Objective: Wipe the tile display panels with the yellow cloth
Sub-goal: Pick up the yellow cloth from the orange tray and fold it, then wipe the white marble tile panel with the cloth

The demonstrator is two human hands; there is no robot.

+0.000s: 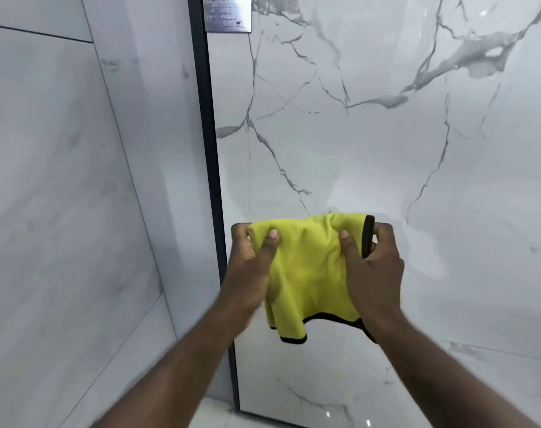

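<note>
A yellow cloth (309, 273) with a dark hem hangs between my two hands in front of a glossy white marble-look tile panel (386, 149) with grey veins. My left hand (252, 264) pinches the cloth's upper left edge, thumb on the front. My right hand (374, 267) grips the upper right edge by the dark hem. The cloth's lower part droops loosely below both hands. I cannot tell whether the cloth touches the panel.
A dark metal frame strip (212, 149) runs down the panel's left edge. A plainer grey tiled panel (62, 180) stands to the left at an angle. A small metal label plate (227, 13) sits at the panel's top left. Glossy floor (220, 412) shows at the bottom.
</note>
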